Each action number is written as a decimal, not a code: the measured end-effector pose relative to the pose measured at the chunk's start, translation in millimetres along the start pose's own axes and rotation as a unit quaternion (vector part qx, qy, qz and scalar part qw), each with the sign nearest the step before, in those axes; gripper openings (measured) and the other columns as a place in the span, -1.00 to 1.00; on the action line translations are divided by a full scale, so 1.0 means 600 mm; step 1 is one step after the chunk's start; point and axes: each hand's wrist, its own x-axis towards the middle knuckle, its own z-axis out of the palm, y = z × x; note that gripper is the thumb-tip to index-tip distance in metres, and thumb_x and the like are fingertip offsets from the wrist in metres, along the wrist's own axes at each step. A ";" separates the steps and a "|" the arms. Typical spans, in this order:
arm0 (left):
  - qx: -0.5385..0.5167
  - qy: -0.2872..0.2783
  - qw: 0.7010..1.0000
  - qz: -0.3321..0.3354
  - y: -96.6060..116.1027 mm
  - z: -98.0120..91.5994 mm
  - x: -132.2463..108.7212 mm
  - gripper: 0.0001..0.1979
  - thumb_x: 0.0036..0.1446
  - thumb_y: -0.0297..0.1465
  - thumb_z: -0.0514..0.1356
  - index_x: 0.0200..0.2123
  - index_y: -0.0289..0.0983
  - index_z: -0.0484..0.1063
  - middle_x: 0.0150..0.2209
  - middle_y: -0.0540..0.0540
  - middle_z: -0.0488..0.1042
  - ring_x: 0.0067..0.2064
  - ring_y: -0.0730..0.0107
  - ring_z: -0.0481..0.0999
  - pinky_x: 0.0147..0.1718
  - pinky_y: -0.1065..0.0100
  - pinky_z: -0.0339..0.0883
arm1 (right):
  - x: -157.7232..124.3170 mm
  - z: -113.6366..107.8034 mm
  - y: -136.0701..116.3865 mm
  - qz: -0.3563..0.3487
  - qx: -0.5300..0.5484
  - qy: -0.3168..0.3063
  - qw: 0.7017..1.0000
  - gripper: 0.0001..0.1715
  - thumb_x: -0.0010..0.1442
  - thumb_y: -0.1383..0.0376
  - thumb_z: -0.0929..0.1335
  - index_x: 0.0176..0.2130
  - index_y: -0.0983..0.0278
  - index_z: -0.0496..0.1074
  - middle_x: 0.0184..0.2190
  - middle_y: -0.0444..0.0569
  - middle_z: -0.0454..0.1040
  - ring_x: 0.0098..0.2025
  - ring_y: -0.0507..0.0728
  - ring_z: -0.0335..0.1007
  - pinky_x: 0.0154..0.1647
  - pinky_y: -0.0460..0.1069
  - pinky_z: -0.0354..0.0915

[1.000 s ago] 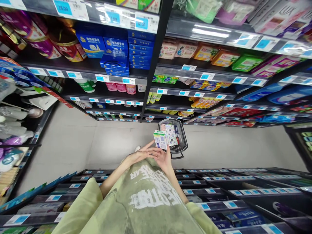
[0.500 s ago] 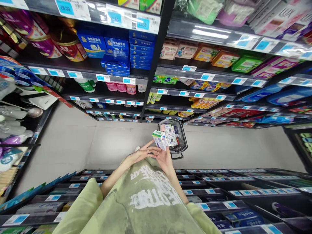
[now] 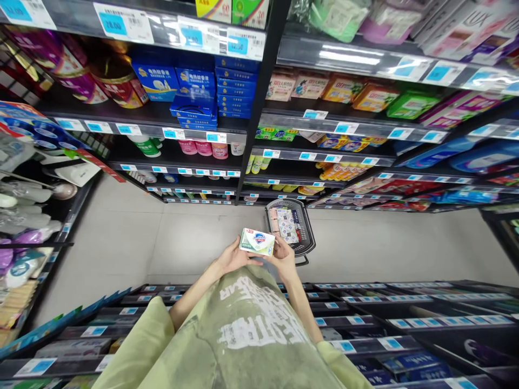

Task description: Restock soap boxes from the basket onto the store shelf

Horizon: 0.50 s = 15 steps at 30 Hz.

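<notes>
Box (image 3: 257,243) pinched between your left hand (image 3: 232,258) and right hand (image 3: 285,260)
Just turned: logo side (image 3: 259,237) now faces you, likely easier to read

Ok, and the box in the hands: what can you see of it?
The box is an oblong carton, seemingly cardboard: white with green areas, a red corner label and a blue-and-red logo. It looks closed. The logo faces the camera, slightly tilted. The left hand and right hand hold its ends, mostly left of the black basket in view.
</notes>
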 end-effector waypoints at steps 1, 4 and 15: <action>-0.004 0.007 1.000 0.005 0.001 0.003 0.000 -0.29 0.35 0.00 0.00 0.40 -0.31 0.11 0.20 -0.45 0.44 0.09 -0.15 0.53 0.08 -0.12 0.24 | 0.001 0.000 0.000 -0.007 -0.001 -0.003 1.000 -0.14 -0.29 0.42 0.66 0.03 0.15 0.52 0.14 0.07 0.50 0.15 0.29 0.44 0.08 0.15 0.45; -0.009 0.021 1.000 0.013 0.005 0.012 -0.001 -0.28 0.36 -0.03 0.02 0.44 -0.26 0.01 0.23 -0.43 0.41 0.06 -0.11 0.55 0.04 -0.08 0.29 | 0.002 0.000 0.003 -0.017 -0.011 -0.008 1.000 -0.15 -0.28 0.41 0.66 0.04 0.16 0.52 0.15 0.08 0.49 0.15 0.29 0.45 0.06 0.13 0.47; -0.029 0.102 0.994 0.015 0.002 0.009 -0.003 -0.22 0.31 -0.03 0.05 0.45 -0.28 -0.05 0.28 -0.45 0.35 0.09 -0.19 0.54 -0.07 0.03 0.38 | -0.002 0.028 0.006 0.021 0.008 0.014 1.000 -0.03 -0.15 0.09 0.64 0.20 0.21 0.39 0.25 0.18 0.40 0.20 0.34 0.41 0.14 0.19 0.43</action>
